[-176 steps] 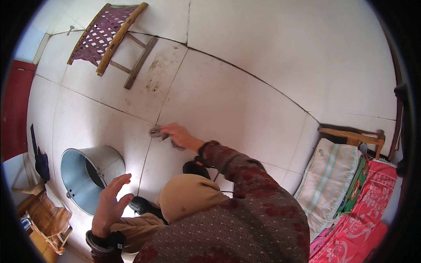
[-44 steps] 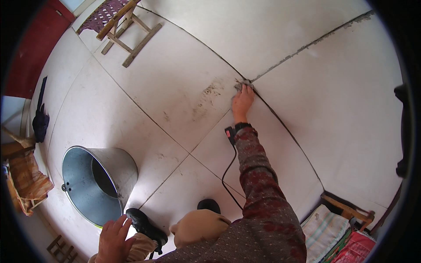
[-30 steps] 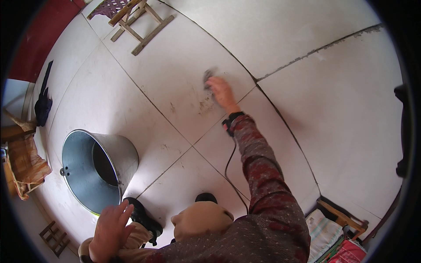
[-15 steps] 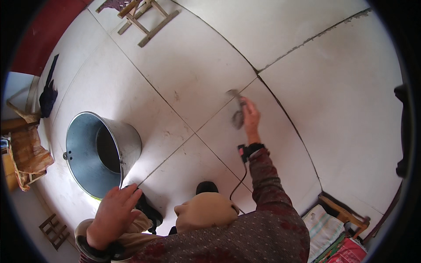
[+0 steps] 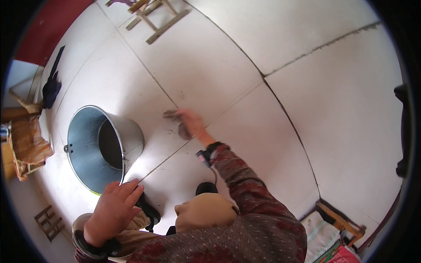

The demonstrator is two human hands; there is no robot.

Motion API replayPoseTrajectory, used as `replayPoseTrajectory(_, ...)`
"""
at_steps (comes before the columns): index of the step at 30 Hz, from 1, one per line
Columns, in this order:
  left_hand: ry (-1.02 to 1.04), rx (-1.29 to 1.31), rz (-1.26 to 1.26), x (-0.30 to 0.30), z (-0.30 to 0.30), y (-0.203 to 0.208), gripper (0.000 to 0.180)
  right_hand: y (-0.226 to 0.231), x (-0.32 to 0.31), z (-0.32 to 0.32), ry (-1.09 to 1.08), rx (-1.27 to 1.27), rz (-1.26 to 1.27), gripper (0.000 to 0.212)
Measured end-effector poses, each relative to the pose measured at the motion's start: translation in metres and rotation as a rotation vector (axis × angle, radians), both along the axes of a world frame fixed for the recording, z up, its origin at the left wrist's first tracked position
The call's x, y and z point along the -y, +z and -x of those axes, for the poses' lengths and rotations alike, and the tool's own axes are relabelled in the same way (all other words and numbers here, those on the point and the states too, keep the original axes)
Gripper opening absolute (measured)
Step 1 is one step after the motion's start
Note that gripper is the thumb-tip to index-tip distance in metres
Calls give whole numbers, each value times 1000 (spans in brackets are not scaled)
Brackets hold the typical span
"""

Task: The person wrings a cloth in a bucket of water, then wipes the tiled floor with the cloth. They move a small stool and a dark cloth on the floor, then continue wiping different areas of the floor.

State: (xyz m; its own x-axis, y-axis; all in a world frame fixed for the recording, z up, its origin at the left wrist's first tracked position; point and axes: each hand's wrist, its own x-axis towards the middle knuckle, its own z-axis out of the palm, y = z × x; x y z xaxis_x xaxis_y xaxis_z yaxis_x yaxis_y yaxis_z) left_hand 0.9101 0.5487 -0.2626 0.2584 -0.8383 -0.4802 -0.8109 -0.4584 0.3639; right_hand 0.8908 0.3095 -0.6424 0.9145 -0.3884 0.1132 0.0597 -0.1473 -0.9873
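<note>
My right hand [image 5: 193, 123] reaches low over the pale tiled floor [image 5: 237, 144], closed on a dark grey, rag-like thing [image 5: 185, 132]. Parts of it stick out on both sides of my fingers, and motion blurs it. Dark specks lie on the tiles around it. To the left is a metal bucket [image 5: 133, 138] with a blue-grey inside, its mouth turned toward me and a dark bottom showing. My left hand [image 5: 115, 209] is held over my knee with fingers stretched out, holding nothing. Its fingertips are close to the bucket's rim; whether they touch it I cannot tell.
Wooden stool legs [image 5: 164, 24] stand at the far side. A dark cloth-like item [image 5: 51, 90] lies at the left, near a wooden chair with brown covering [image 5: 30, 141]. At the lower right is a wooden-framed seat [image 5: 340, 219] with folded cloths. My black shoes [image 5: 206, 188] are below me.
My right hand has swept left across the floor with the grey rag-like thing, coming nearer to the bucket. My left hand has barely moved. The view has shifted slightly.
</note>
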Motion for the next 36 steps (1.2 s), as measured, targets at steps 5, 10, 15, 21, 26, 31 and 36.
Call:
replayPoseTrajectory(5, 61, -8, -108, -25, 0, 4, 56, 12, 172, -9, -474, -87, 65, 30)
replayPoseTrajectory(10, 138, 39, -181, -40, -2, 4, 55, -26, 222, -58, -551, -114, 768, 24)
replayPoseTrajectory(15, 140, 30, -141, -36, -3, 9, 54, -56, 72, -101, -93, 205, 806, 23)
replayPoseTrajectory(21, 94, 113, -79, -33, 3, 20, 54, -26, -65, -31, 377, 180, 447, 22)
replayPoseTrajectory(26, 139, 134, -1, -44, 4, 39, 58, 27, -31, -4, 198, -256, -1130, 27)
replayPoseTrajectory(31, 249, 310, 16, -81, -19, 84, 67, 110, 24, -7, 363, -170, -1115, 36)
replayPoseTrajectory(36, 480, 454, 120, -158, -75, 87, 61, 205, 21, -38, 330, -197, -915, 30)
